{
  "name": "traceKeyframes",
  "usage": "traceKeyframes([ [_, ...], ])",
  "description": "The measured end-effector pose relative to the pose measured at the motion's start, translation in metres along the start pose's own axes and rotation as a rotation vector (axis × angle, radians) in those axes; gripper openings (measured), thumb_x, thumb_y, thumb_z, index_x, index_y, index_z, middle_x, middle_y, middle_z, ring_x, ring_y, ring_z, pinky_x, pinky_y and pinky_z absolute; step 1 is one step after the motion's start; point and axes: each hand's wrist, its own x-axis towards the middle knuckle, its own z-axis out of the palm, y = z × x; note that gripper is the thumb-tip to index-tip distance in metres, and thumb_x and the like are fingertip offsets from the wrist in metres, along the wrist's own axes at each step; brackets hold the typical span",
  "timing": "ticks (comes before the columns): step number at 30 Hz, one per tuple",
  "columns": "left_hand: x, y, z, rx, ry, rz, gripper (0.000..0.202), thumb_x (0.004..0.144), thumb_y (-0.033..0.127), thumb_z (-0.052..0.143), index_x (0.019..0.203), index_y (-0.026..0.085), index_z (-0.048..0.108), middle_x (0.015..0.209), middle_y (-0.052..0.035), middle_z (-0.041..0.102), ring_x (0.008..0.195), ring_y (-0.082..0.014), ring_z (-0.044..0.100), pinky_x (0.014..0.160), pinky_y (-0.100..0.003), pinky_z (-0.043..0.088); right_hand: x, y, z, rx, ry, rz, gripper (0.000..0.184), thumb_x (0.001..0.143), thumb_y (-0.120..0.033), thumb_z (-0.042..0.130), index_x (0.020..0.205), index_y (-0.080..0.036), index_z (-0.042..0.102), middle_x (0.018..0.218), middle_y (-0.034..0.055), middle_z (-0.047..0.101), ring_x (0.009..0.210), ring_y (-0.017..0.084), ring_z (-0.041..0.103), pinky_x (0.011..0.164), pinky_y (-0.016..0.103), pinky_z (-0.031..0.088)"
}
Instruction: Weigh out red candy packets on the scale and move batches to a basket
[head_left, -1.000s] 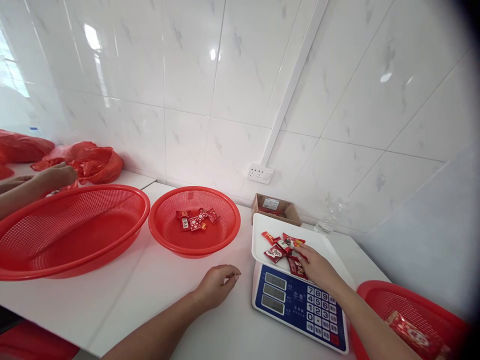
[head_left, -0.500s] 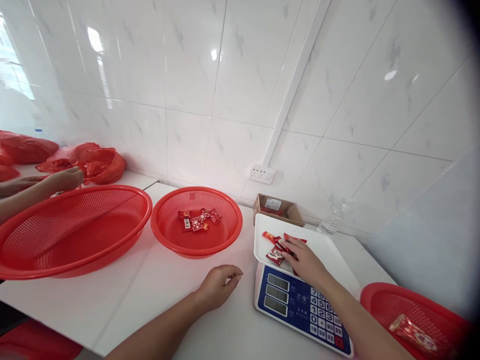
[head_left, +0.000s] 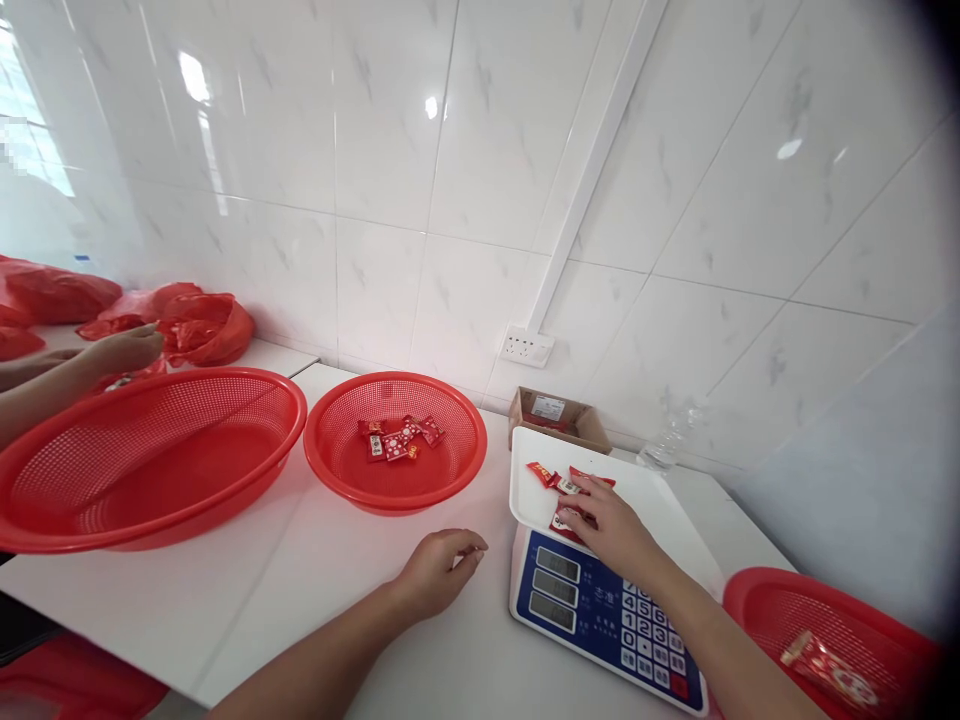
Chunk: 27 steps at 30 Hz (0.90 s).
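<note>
My right hand [head_left: 611,525] reaches over the white pan of a digital scale [head_left: 675,510], its fingers bent over several small red snack packets [head_left: 568,520]. The palm and fingers hide part of the packets. Another red packet [head_left: 541,474] lies on the pan just beyond the fingertips. My left hand [head_left: 441,572] rests at the table, left of the scale, with fingers loosely curled and nothing visible in it. Beyond it stands a round red mesh basket [head_left: 395,493] with several red packets [head_left: 397,443] inside.
A large red basket [head_left: 202,520] stands at left; past it, another person's hands [head_left: 124,350] work near red plastic bags [head_left: 206,325]. Behind the scale are a cardboard box [head_left: 589,428] and a clear bottle [head_left: 670,440]. Another red basket [head_left: 757,590] at right holds a packet [head_left: 829,672].
My right hand's fingers have drawn the nearer packet on the pan right, in under them. My left hand has stayed in place. The view has shifted slightly.
</note>
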Motion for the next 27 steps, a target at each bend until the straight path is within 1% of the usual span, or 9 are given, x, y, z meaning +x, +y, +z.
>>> traceKeyframes([
  [3, -0.001, 0.001, 0.001, 0.0, -0.002, 0.0, 0.025, 0.085, 0.029, 0.043, 0.097, 0.021, 0.064, 0.094, -0.0025, 0.068, 0.084, -0.0151, 0.061, 0.074, -0.024, 0.046, 0.005, -0.005, -0.001, -0.047, -0.004, 0.019, 0.049, 0.086, -0.044, 0.04, 0.126, -0.019, 0.055, 0.145, 0.0091, 0.037, 0.137, 0.028, 0.022, 0.109, 0.045, 0.025],
  [7, 0.0, 0.0, 0.001, -0.01, 0.004, -0.004, 0.025, 0.085, 0.029, 0.044, 0.096, 0.02, 0.064, 0.092, -0.0025, 0.068, 0.083, -0.0149, 0.061, 0.074, -0.024, 0.046, 0.016, -0.021, 0.002, -0.122, -0.038, 0.058, 0.055, 0.088, -0.049, 0.034, 0.135, -0.022, 0.044, 0.149, 0.0081, 0.028, 0.139, 0.03, 0.012, 0.107, 0.056, 0.02],
  [10, 0.0, -0.003, 0.001, -0.013, 0.011, -0.003, 0.024, 0.085, 0.028, 0.044, 0.096, 0.02, 0.064, 0.091, -0.0022, 0.068, 0.082, -0.0144, 0.061, 0.073, -0.023, 0.046, 0.024, -0.027, 0.005, -0.116, -0.048, 0.087, 0.054, 0.088, -0.048, 0.034, 0.134, -0.021, 0.044, 0.15, 0.0108, 0.026, 0.139, 0.033, 0.011, 0.105, 0.06, 0.019],
  [13, 0.0, -0.004, 0.001, -0.014, 0.015, -0.003, 0.024, 0.086, 0.029, 0.044, 0.096, 0.021, 0.064, 0.092, -0.0017, 0.068, 0.082, -0.0141, 0.061, 0.072, -0.023, 0.046, 0.026, -0.026, 0.006, -0.095, -0.047, 0.078, 0.05, 0.088, -0.047, 0.034, 0.131, -0.026, 0.049, 0.148, 0.0089, 0.031, 0.138, 0.033, 0.013, 0.104, 0.06, 0.021],
  [16, -0.001, -0.004, 0.001, -0.023, 0.013, -0.009, 0.024, 0.086, 0.03, 0.044, 0.097, 0.021, 0.064, 0.093, -0.0017, 0.068, 0.084, -0.0141, 0.061, 0.073, -0.023, 0.046, 0.024, -0.02, 0.001, -0.069, -0.014, 0.053, 0.044, 0.088, -0.048, 0.034, 0.116, -0.029, 0.062, 0.145, 0.0064, 0.037, 0.138, 0.032, 0.015, 0.105, 0.058, 0.022],
  [19, 0.0, -0.002, 0.0, -0.015, 0.009, -0.016, 0.025, 0.086, 0.03, 0.044, 0.097, 0.021, 0.064, 0.094, -0.0021, 0.068, 0.085, -0.0145, 0.061, 0.073, -0.023, 0.046, 0.02, -0.005, -0.008, -0.017, 0.064, 0.047, 0.042, 0.088, -0.044, 0.034, 0.102, -0.024, 0.069, 0.14, 0.0085, 0.044, 0.136, 0.032, 0.023, 0.104, 0.055, 0.027],
  [23, 0.0, -0.001, 0.0, -0.007, 0.003, -0.014, 0.025, 0.086, 0.029, 0.043, 0.098, 0.021, 0.064, 0.095, -0.0026, 0.068, 0.085, -0.0149, 0.061, 0.075, -0.024, 0.046, 0.015, 0.024, -0.021, -0.009, 0.095, 0.082, 0.039, 0.086, -0.035, 0.039, 0.109, -0.018, 0.065, 0.132, 0.0123, 0.051, 0.126, 0.027, 0.041, 0.104, 0.043, 0.033],
  [25, 0.0, 0.0, -0.001, -0.006, -0.002, -0.015, 0.026, 0.086, 0.029, 0.043, 0.098, 0.021, 0.064, 0.095, -0.0026, 0.068, 0.085, -0.015, 0.061, 0.075, -0.024, 0.047, 0.012, 0.035, -0.022, -0.02, 0.07, 0.101, 0.037, 0.083, -0.033, 0.044, 0.108, -0.017, 0.067, 0.128, 0.0137, 0.054, 0.121, 0.027, 0.047, 0.103, 0.042, 0.036],
  [27, 0.0, 0.0, -0.001, -0.004, -0.009, -0.013, 0.026, 0.086, 0.029, 0.043, 0.098, 0.021, 0.064, 0.095, -0.0026, 0.068, 0.086, -0.015, 0.061, 0.074, -0.024, 0.047, 0.01, 0.04, -0.018, -0.026, 0.04, 0.109, 0.037, 0.082, -0.033, 0.045, 0.107, -0.017, 0.068, 0.127, 0.0142, 0.055, 0.12, 0.028, 0.048, 0.102, 0.042, 0.037],
])
